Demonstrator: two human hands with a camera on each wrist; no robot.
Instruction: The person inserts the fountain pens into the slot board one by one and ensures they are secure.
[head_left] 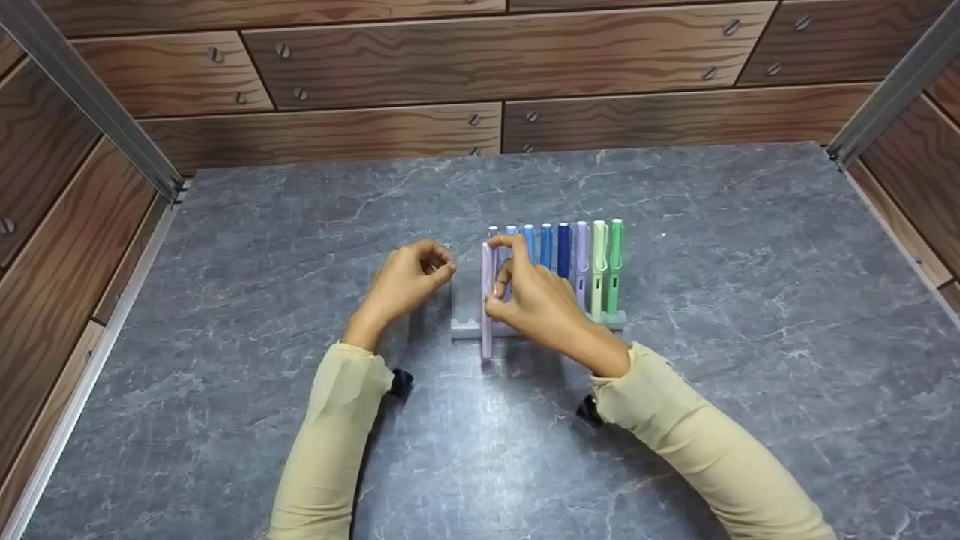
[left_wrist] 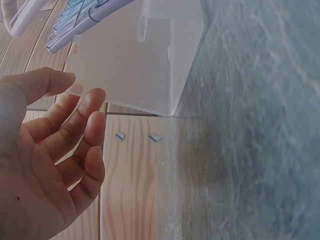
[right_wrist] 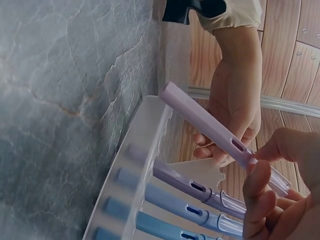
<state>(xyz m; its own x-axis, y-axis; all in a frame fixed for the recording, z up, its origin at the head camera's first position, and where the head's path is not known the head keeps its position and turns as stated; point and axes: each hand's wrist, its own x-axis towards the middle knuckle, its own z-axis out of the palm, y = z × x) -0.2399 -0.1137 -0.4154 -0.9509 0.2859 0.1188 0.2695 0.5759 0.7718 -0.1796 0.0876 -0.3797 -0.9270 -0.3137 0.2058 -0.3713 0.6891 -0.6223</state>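
My right hand (head_left: 536, 296) pinches a pale lilac fountain pen (head_left: 486, 322) between thumb and fingers, a little in front of the pen stand. In the right wrist view that pen (right_wrist: 200, 117) slants above the row of standing pens. The frosted clear stand (left_wrist: 125, 60) holds several capped pens in slots, from purple and blues to a green pen (head_left: 615, 262) at the right end. Beside the stand's left end, my left hand (head_left: 411, 276) is empty, its fingers loosely bent. The left wrist view shows that hand (left_wrist: 60, 135) near the stand's edge, holding nothing.
A grey marble-patterned tabletop (head_left: 262, 247) lies under everything. Wood-patterned panels (head_left: 510, 52) rise behind and at both sides, with metal posts (head_left: 877, 97) at the back corners. Black wrist devices (head_left: 402, 383) sit at both sleeve cuffs.
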